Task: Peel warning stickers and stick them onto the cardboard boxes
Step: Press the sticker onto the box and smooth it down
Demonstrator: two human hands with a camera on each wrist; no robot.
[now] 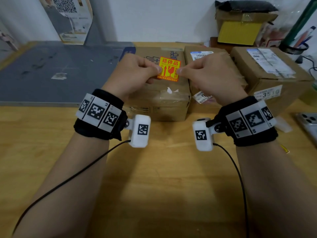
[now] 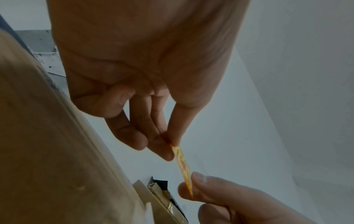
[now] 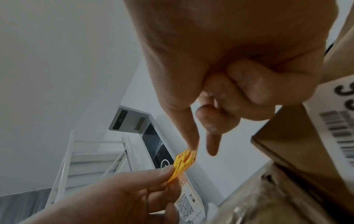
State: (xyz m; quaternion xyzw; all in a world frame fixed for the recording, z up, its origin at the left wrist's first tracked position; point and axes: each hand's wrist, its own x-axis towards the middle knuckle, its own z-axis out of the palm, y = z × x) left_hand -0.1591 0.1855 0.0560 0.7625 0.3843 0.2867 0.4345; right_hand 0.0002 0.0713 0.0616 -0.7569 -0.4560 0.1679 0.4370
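A yellow-and-red warning sticker [image 1: 169, 69] hangs in the air above the left cardboard box [image 1: 159, 100]. My left hand [image 1: 137, 73] pinches its left edge and my right hand [image 1: 205, 74] pinches its right edge, thumb against forefinger. In the left wrist view the sticker [image 2: 182, 165] shows edge-on between the left hand [image 2: 168, 142] and the right hand [image 2: 191, 186]. The right wrist view shows the sticker [image 3: 184, 162] tilted, the right hand [image 3: 193, 145] at its top, the left hand [image 3: 168, 174] at its bottom. A middle box [image 1: 212, 66] and a right box [image 1: 271, 74] stand alongside.
A grey cutting mat [image 1: 56, 71] covers the table's left rear. An open carton with a yellow box [image 1: 240, 31] sits at the back right beside a pen holder [image 1: 295, 43]. A phone [image 1: 308, 121] lies at the right edge. Bare wooden table [image 1: 154, 177] spreads in front.
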